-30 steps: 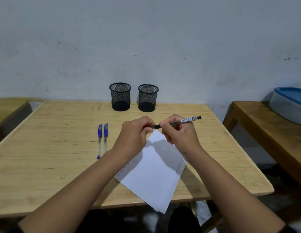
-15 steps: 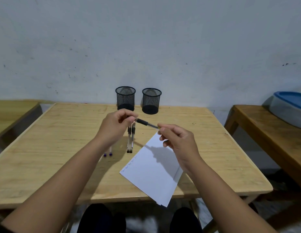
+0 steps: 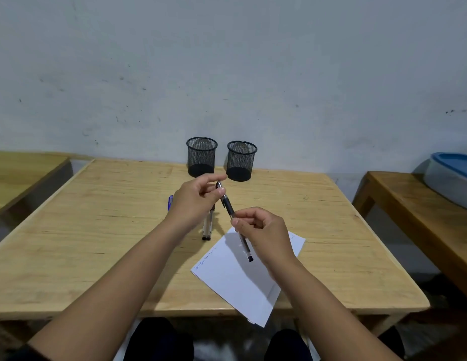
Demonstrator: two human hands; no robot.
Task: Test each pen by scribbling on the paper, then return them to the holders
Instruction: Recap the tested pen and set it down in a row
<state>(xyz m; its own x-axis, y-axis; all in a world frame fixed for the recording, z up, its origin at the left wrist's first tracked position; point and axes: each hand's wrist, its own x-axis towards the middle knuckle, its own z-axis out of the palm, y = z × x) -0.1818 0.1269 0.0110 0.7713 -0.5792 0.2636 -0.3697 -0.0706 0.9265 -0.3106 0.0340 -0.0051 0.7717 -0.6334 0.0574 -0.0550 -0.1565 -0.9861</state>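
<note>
A black pen is held slanted above the wooden table. My left hand pinches its far end, and my right hand grips the barrel, whose near end points toward me over the white paper. Small scribbles run along the paper's left edge. Two pens lie side by side on the table, partly under my left hand. A blue pen shows just left of that hand. Two black mesh holders stand at the table's far edge, with no pens visible inside.
A wall rises right behind the holders. There is a second wooden table on the left. On the right, a bench carries a grey tub with a blue lid. The paper's near corner hangs over the table's front edge.
The pen has swung from lying across to slanting toward me. My right hand now grips its barrel and my left hand pinches the far end, further from the paper.
</note>
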